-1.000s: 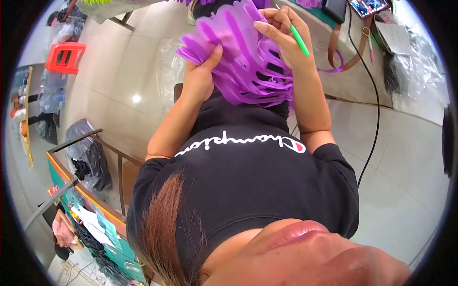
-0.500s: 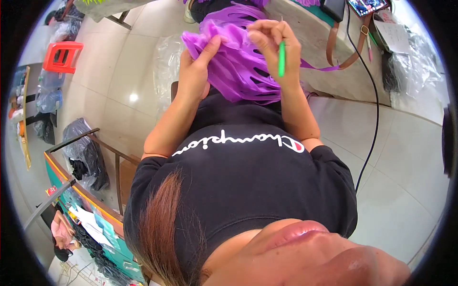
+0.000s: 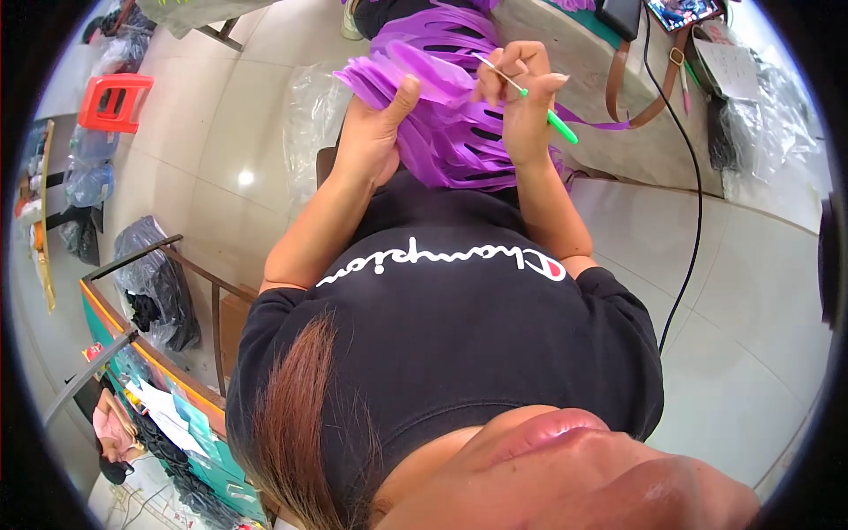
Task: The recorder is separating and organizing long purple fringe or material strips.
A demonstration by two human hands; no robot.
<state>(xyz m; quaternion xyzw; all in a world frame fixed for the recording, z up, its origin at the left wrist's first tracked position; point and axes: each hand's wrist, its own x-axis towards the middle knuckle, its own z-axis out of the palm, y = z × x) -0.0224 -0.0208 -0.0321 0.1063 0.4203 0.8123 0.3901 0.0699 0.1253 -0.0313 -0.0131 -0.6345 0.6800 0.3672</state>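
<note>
Purple fabric [image 3: 450,146] cut into many narrow strips lies gathered over my lap and trails off to the right in a strip. My left hand [image 3: 371,137] grips its upper folded edge, thumb on top and fingers beneath. My right hand [image 3: 527,110] is closed around a slim tool with a green handle [image 3: 562,128]. The tool's thin metal shaft points up and left, beside the fabric; its tip is too small to make out. The right fingertips are close to the fabric's edge, and I cannot tell whether they touch it.
A cloth-covered table [image 3: 565,53] at the far right bears a phone [image 3: 680,11] and a brown strap [image 3: 614,84]. A black cable [image 3: 698,194] hangs down at right. A red stool [image 3: 110,102] stands far left, and clear plastic [image 3: 309,124] lies left of my lap.
My right hand has turned, so the green handle now slants down to the right and the metal shaft shows. The fabric's upper edge is spread flatter, with the left hand still gripping it.
</note>
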